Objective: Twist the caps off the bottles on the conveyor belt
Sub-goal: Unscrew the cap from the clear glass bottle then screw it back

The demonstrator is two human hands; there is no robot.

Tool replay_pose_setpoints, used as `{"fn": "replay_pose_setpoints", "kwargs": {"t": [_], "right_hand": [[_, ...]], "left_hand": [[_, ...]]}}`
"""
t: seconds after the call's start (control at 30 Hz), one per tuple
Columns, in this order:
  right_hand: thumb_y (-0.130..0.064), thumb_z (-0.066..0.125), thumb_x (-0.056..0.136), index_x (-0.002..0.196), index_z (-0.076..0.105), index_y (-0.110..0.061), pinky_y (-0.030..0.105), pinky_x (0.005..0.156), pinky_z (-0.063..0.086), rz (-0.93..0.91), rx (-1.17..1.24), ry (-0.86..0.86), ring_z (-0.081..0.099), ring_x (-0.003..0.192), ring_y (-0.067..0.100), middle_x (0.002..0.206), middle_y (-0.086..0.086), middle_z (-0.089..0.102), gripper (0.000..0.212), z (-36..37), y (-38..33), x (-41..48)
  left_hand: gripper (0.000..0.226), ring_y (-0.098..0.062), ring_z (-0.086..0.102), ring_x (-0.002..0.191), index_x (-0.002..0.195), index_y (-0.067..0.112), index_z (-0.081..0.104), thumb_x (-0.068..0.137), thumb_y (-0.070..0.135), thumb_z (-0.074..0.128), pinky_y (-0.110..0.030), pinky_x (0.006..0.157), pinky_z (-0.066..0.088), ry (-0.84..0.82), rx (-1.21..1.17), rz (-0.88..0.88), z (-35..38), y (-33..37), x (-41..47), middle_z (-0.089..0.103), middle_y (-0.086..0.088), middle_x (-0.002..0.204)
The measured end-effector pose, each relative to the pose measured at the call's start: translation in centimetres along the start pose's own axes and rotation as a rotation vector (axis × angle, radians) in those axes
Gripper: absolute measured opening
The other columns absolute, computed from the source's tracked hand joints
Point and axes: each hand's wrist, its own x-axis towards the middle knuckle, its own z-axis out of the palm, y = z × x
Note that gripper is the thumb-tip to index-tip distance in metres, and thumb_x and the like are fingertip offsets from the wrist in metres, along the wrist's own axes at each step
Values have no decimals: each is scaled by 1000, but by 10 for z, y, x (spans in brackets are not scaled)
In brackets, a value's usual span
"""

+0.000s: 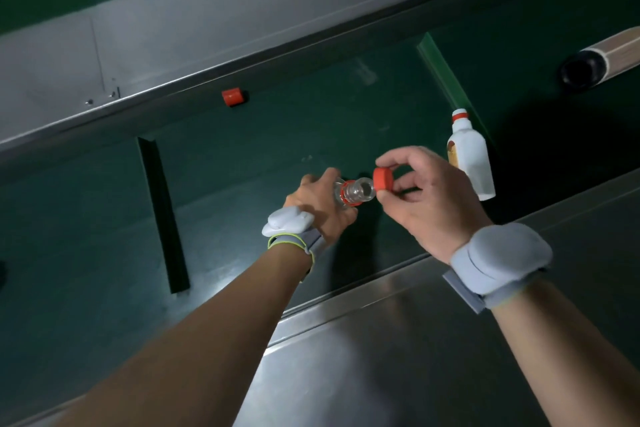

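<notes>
Green conveyor belt (242, 156) is running diagonally between two steel side rails (398, 340). Two raised green cleats are crossing the belt: a dark one at left (162, 215), another at upper right (446, 76).

Caps, count 3 red. Cap one, a loose cap (232, 97), is lying on its side on the belt near the far rail, well apart from both hands.

Left hand (320, 210) is sitting near mid-belt, fingers (317, 178) clamping around the body of a clear bottle (356, 192). The bottle is tilting with its mouth toward the camera, mouth open, red ring remaining on the neck. Most of the body is hidden by the hand. A grey wrist unit with a yellow-edged strap (287, 224) is sitting on the left wrist.

Right hand (429, 198) is just right of the bottle mouth, fingers (389, 159) pinching cap two, a red cap (382, 179), between thumb and fingertips. The cap is off the bottle, just beside the mouth; cannot tell if touching. A grey wrist unit (502, 260) is sitting on the right wrist.

Bottles, count 2. The second, a white bottle (469, 156), is lying on the belt just beyond the right hand, against the upper-right cleat, cap three (460, 113) on.

Far right: one tube-like thing with a dark open end (581, 71), lying on the belt, partly cut off by the frame.
</notes>
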Motion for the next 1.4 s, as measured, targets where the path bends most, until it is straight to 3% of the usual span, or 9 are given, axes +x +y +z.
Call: {"fn": "replay_pose_setpoints", "kwargs": {"t": [0.17, 0.37, 0.6, 0.9, 1.1, 1.27, 1.4], "right_hand": [[1, 71, 73, 102, 66, -13, 37, 71, 56, -144, -135, -102, 62, 73, 18, 100, -1, 60, 32, 7, -14, 4], [1, 71, 74, 105, 65, -12, 38, 72, 56, -189, -244, -104, 60, 79, 17, 104, 2, 58, 33, 10, -8, 7], [-1, 71, 76, 107, 66, -9, 43, 75, 54, -241, -323, -159, 61, 84, 25, 104, 6, 60, 32, 7, -14, 12], [-20, 73, 80, 111, 65, -11, 44, 78, 50, -102, -384, -16, 61, 89, 30, 103, 12, 62, 34, 12, -12, 16], [-38, 62, 88, 104, 62, -12, 33, 63, 38, 27, -522, -12, 59, 87, 35, 94, 12, 65, 30, 20, -11, 20], [-48, 55, 89, 79, 50, -15, 33, 58, 33, 136, -601, -9, 54, 70, 34, 83, 13, 64, 35, 23, -13, 17], [-50, 51, 90, 77, 48, -15, 34, 58, 34, 179, -590, 19, 60, 81, 39, 87, 16, 65, 38, 26, -10, 16]], "left_hand": [[44, -19, 42, 51, 98, 45, 40, 62, 61, 60, -24, 44, 26, -50, 16, -24, -6, 2, 0, 44, 5, 86], [44, -28, 52, 66, 104, 44, 42, 67, 57, 62, -30, 53, 40, -115, 22, -35, -12, 6, 0, 47, 2, 95], [45, -27, 49, 61, 102, 45, 41, 64, 58, 61, -25, 48, 33, -92, 28, -38, -11, 4, 4, 45, 3, 91], [45, -30, 53, 67, 101, 42, 41, 64, 56, 62, -32, 55, 43, -102, 56, -38, -9, 10, 9, 47, 2, 91], [43, -31, 55, 72, 101, 43, 42, 65, 56, 62, -38, 63, 51, -127, 60, -41, -12, 14, 9, 49, 1, 95], [40, -32, 51, 68, 100, 41, 41, 68, 57, 56, -35, 55, 42, -113, 89, -15, -11, 15, 5, 47, 0, 92], [38, -32, 49, 64, 96, 42, 41, 64, 57, 54, -36, 55, 44, -106, 83, -2, -6, 15, 6, 47, 0, 89]]}}
